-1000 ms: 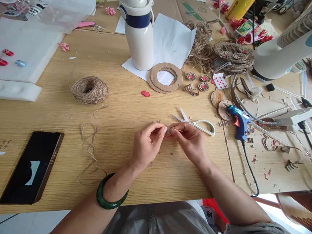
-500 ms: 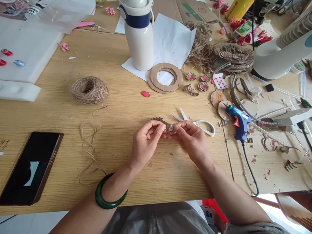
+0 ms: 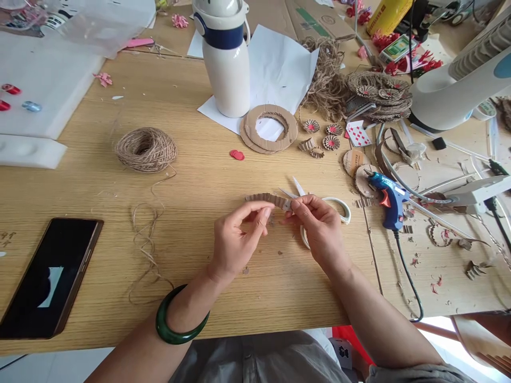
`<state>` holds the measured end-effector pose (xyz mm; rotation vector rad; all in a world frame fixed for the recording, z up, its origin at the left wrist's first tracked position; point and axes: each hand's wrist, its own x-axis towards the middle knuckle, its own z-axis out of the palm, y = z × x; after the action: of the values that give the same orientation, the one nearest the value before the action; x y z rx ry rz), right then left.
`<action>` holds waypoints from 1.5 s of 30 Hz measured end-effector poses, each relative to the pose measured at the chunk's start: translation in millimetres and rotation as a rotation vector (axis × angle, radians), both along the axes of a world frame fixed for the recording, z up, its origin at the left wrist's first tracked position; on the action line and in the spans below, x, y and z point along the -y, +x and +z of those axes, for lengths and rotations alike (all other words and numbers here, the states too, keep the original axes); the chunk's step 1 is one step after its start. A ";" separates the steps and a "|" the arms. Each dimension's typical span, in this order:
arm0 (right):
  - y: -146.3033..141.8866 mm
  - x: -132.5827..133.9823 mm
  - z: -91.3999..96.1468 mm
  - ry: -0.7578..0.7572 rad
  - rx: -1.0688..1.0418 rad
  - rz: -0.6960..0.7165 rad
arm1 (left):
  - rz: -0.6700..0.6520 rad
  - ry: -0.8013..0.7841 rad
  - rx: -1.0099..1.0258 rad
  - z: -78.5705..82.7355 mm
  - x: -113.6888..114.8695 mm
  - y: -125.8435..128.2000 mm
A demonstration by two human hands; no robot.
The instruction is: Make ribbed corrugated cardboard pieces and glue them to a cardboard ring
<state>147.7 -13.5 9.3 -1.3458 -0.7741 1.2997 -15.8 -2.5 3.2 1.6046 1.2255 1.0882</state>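
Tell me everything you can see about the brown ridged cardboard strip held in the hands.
The corrugated cardboard strip is brown and narrow, its ridged flutes exposed. It is held roughly level above the wooden table, pointing left. The right hand pinches its right end, where a pale patch shows. The left hand curls just beneath it; contact is unclear.

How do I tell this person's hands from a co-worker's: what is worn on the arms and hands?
The left hand has a thick, glossy dark green bangle round its wrist. The right hand wears nothing; no ring, watch or glove shows on either. Both forearms are bare; a grey sleeve edge shows only high on the right arm, at the picture's bottom.
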 end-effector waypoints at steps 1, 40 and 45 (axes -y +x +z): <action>0.7 0.1 1.1 0.007 0.038 -0.001 | 0.020 0.032 -0.012 0.2 -1.0 -1.1; 84.9 24.6 14.7 0.036 1.479 0.413 | 0.093 -0.479 0.616 -10.8 -28.5 -6.4; 93.1 10.7 27.4 -0.150 0.446 0.322 | 0.111 -0.507 0.598 -5.6 -26.4 -5.0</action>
<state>240.8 -24.2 36.7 -1.7139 -1.2598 1.3387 -20.8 23.9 -2.4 0.7578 1.0671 1.1030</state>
